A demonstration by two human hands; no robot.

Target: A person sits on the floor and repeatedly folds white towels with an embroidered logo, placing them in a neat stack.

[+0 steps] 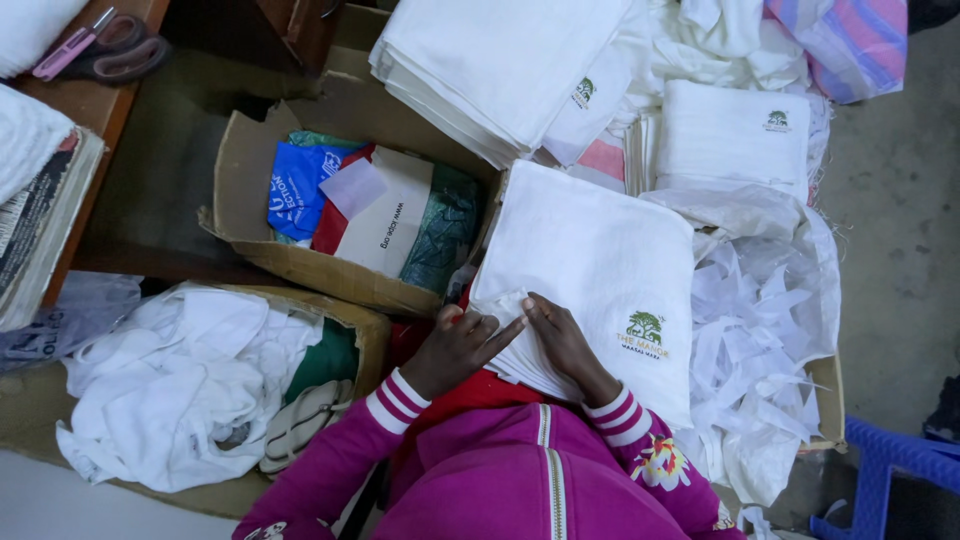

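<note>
Here both hands meet at the near left corner of a stack of folded white cloth napkins with a small green tree emblem (pixel 590 265), which lies on the person's lap, between a brown cardboard box of blue, red and green fabric pieces (pixel 350 210) and a heap of white cloth strips (pixel 760 330). The left hand (pixel 455 348) lies with fingers stretched toward the corner, index fingertip touching the folded edge; its grip is loose and flat, closed on nothing. The right hand (pixel 562 340) presses down on the same corner, and its fingertips seem to pinch a small raised fold of the top layer, a narrow grip on the cloth.

To handle this corner well, I judge that the right hand should keep the layers pinned while the left lifts only one sheet, so that the pile underneath stays square.

The undersides of both hands are hidden, so how many layers the pinch takes in cannot be told. The sleeves of the magenta zipped jacket with striped cuffs (pixel 520 470) cover the near edge of the stack. A second cardboard box of crumpled white cloth (pixel 180 380) is cut off at the lower left, and pink-handled scissors (pixel 95 45) lie on the wooden bench (pixel 145 15) at top left.
</note>
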